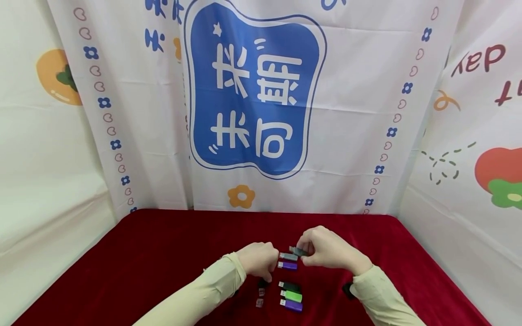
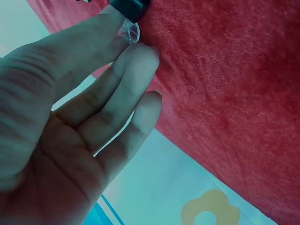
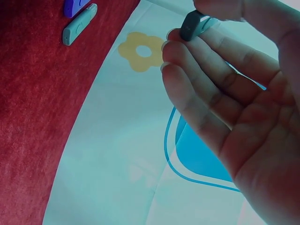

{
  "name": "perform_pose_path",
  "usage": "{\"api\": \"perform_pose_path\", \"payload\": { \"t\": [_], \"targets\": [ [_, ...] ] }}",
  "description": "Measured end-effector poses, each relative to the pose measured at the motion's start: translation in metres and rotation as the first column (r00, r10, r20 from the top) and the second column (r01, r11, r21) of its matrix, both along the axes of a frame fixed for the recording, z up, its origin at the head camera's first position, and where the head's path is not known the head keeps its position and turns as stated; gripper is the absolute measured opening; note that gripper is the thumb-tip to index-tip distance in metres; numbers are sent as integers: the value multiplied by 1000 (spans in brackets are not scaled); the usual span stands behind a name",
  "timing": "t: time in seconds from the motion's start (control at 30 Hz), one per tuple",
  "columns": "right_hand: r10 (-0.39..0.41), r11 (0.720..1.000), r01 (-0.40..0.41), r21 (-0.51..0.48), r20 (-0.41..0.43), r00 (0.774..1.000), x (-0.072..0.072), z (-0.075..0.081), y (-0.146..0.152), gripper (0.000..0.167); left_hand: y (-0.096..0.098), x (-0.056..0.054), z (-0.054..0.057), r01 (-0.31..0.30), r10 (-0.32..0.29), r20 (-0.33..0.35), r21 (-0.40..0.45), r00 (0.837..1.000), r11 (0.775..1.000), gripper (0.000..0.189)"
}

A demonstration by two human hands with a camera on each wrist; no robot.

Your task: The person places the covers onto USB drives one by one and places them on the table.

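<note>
My right hand (image 1: pixel 328 249) pinches a grey USB stick (image 3: pixel 190 26) between thumb and fingers, its metal plug facing left in the head view. Just below it lie another grey USB stick (image 1: pixel 288 256) and a purple one (image 1: pixel 287 266). My left hand (image 1: pixel 258 260) is bent down left of these sticks. In the left wrist view, its thumb and finger pinch a small clear plastic cap (image 2: pixel 131 32). A dark piece (image 2: pixel 131 8) sits at the thumb tip; whether it joins the cap I cannot tell.
Nearer me, a black USB stick (image 1: pixel 289 286), a green one (image 1: pixel 291 296) and a second purple one (image 1: pixel 291 305) lie in a column. Clear caps (image 1: pixel 259 302) lie to their left. Red velvet cloth (image 1: pixel 171 253) covers the table. Printed white curtains (image 1: pixel 346 113) enclose it.
</note>
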State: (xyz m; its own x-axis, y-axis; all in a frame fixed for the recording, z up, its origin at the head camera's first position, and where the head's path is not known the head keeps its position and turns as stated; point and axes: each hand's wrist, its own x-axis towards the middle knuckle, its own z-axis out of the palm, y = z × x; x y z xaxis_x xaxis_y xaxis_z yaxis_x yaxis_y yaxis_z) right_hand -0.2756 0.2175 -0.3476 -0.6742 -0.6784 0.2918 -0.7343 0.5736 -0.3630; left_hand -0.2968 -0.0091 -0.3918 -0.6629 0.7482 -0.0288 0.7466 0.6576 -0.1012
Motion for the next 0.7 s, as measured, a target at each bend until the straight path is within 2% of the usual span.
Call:
{"api": "perform_pose_path", "payload": {
  "t": [0.23,0.4,0.5,0.57,0.7],
  "targets": [
    [5,1000,-5,-6,-2,1000,-1,-1,0,12,3,-2,-4,36,-37,-37,-29,999,999,44],
    [5,1000,-5,1,-6,1000,-3,-2,1,12,1,-5,-9,84,-84,-53,4,995,996,50],
    [1,1000,-1,-3,-17,1000,-2,-1,2,12,-3,-8,-7,123,-121,-33,71,992,990,50],
    [-3,1000,3,-8,-19,1000,-2,0,3,13,-6,-8,-2,138,-141,9,150,990,979,44],
    [-10,1000,10,-11,-11,1000,-2,2,5,12,-15,-5,15,144,-179,81,323,981,935,24]
  ]
}}
